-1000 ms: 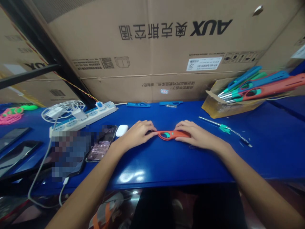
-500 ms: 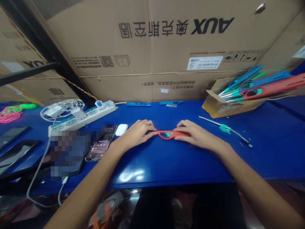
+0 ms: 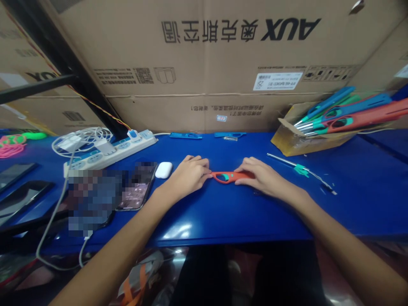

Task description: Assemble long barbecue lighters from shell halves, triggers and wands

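Observation:
An orange long-reach lighter (image 3: 228, 176) with a green trigger lies sideways just above or on the blue table; I cannot tell whether it touches. My right hand (image 3: 259, 173) is closed round its right, handle end. At the left end, the fingers of my left hand (image 3: 193, 172) pinch the tip and hide whatever extends past it. To the right of my right hand lies a loose metal lighter tube (image 3: 282, 159) with a green trigger piece (image 3: 300, 170) and a thin wire attached.
A cardboard box (image 3: 293, 142) of blue, green and orange lighters stands at the back right. Blue casing parts (image 3: 185, 135) lie along the back. Phones (image 3: 137, 191), a white earbud case (image 3: 163, 170) and a power strip (image 3: 119, 148) with cables occupy the left. Large cartons (image 3: 197, 85) form the back.
My left hand's fingers have curled in further over the lighter's left end, covering a dark part seen there before. The right hand keeps its hold, and the view has shifted slightly.

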### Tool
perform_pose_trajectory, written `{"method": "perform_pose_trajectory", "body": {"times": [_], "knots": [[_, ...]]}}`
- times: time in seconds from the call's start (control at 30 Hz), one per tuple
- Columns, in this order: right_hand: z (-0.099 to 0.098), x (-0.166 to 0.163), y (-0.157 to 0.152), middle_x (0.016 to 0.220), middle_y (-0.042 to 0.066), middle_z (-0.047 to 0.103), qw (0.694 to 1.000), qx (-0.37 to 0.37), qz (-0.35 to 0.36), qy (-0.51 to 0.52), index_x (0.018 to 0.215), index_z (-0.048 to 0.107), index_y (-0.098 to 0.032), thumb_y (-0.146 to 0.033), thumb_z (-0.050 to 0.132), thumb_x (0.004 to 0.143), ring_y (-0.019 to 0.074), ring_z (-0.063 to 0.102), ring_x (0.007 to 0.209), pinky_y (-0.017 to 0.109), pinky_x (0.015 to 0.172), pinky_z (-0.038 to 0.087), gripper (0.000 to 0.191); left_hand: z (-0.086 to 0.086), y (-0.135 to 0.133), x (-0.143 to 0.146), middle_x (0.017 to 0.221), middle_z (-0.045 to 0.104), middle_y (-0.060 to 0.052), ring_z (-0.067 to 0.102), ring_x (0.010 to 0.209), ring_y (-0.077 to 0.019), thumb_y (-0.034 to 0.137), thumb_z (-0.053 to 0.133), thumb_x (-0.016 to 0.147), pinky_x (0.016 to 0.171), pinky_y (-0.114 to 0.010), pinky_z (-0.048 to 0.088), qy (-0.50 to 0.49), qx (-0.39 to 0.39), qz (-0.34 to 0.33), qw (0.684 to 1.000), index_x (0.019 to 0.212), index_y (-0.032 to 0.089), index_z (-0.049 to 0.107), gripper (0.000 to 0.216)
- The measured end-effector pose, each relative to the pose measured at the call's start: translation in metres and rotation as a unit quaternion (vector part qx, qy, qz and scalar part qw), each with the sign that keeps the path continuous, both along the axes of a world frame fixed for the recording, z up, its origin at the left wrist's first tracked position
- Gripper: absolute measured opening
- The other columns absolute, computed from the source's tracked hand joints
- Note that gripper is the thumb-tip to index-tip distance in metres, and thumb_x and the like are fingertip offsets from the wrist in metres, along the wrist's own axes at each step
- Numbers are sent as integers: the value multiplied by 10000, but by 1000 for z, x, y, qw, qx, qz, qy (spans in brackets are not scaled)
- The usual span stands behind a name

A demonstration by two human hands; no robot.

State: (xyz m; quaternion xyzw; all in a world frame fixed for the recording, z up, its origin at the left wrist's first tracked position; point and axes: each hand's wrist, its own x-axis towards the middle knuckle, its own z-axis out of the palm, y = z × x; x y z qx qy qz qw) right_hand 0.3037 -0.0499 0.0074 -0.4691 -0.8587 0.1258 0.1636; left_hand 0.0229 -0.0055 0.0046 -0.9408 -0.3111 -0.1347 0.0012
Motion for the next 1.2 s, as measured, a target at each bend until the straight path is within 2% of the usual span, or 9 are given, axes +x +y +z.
{"method": "perform_pose_trajectory", "body": {"times": [0.2,0.3,0.4,0.57,0.67,0.83,0.97,1.07,1.2], "knots": [[-8,-1,4,1025,110,662,989,108,6,-97,1232,691,-170,-401,511,1034,248,610,889,373,787,474,353,-2,-1,6,979,718,-37,624,959,-226,358,570,1036,990,-436,341,5,52,21,998,968,179,751,263],[-13,-2,5,1036,139,674,972,169,16,-161,1243,672,-115,-284,516,1015,268,620,900,384,796,485,324,-6,3,6,1005,717,-57,631,975,-230,336,538,1051,990,-441,354,17,71,22,997,999,162,736,268],[-17,-1,8,1072,158,697,961,211,12,-177,1200,670,-109,-184,478,1003,282,635,941,395,806,486,285,-9,5,6,1024,714,-73,643,992,-235,295,488,1069,986,-440,373,26,85,34,995,1056,150,716,270],[-15,3,11,987,139,743,970,201,-14,-139,1157,672,-135,-235,428,1057,254,663,823,376,750,474,282,-12,0,15,1175,703,-116,649,1104,-266,283,458,1075,1034,-456,386,7,100,58,993,1201,129,640,270],[-9,2,7,999,135,751,974,198,-4,-114,1155,669,-141,-230,410,1065,242,678,845,353,765,466,288,-13,-5,23,1250,700,-134,654,1140,-269,293,497,1061,1086,-471,371,-18,110,40,993,1313,123,569,313],[-4,-9,-2,988,118,747,967,230,10,-112,1159,655,-138,-227,442,1054,239,669,834,343,765,447,253,-9,-7,26,1101,764,-76,722,978,-213,132,458,1045,1103,-455,375,-46,88,6,995,1170,149,625,209],[-7,-18,-3,933,118,732,946,282,2,-157,1114,650,-116,-270,444,1065,240,659,806,344,739,416,262,-6,-7,23,1067,764,-73,730,948,-212,79,460,1019,1099,-440,376,-40,104,-3,994,1196,129,619,243],[-9,-18,-3,875,105,718,937,304,-10,-173,1100,646,-116,-287,399,1082,229,643,763,335,692,390,301,-5,-10,27,1095,751,-86,723,981,-222,149,450,1056,1020,-405,419,-33,110,6,993,1208,127,612,224],[-6,-18,-7,817,76,705,949,266,-3,-172,1022,649,-162,-317,361,1096,200,620,709,316,651,367,335,-2,-15,34,1111,736,-87,704,998,-239,430,406,1091,876,-362,433,-28,114,-4,993,1253,147,591,375]]}}
